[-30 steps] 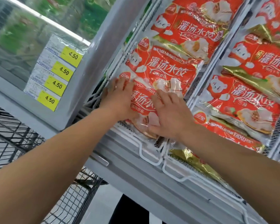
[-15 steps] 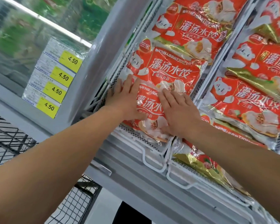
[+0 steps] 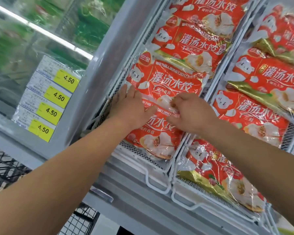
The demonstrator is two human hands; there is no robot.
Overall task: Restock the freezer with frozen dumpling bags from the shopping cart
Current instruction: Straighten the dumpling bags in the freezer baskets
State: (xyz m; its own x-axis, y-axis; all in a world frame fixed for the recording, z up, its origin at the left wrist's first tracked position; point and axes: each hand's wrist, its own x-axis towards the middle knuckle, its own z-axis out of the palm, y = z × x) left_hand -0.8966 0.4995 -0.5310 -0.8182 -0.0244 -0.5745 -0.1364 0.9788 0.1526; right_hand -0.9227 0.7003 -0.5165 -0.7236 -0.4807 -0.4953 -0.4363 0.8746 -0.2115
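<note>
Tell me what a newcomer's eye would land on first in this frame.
Rows of bright red dumpling bags overlap in white wire baskets across the centre and right. Both hands meet on the nearest bag: left hand flat, right hand pinching its top edge. Yellow 4.50 price tags sit at left.

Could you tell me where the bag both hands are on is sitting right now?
The front dumpling bag lies at the near end of the left wire basket, under the left hand and right hand.

Red dumpling bag (image 3: 157, 133) lying flat, apparently frontmost, in freezer basket (image 3: 157, 180)
</note>
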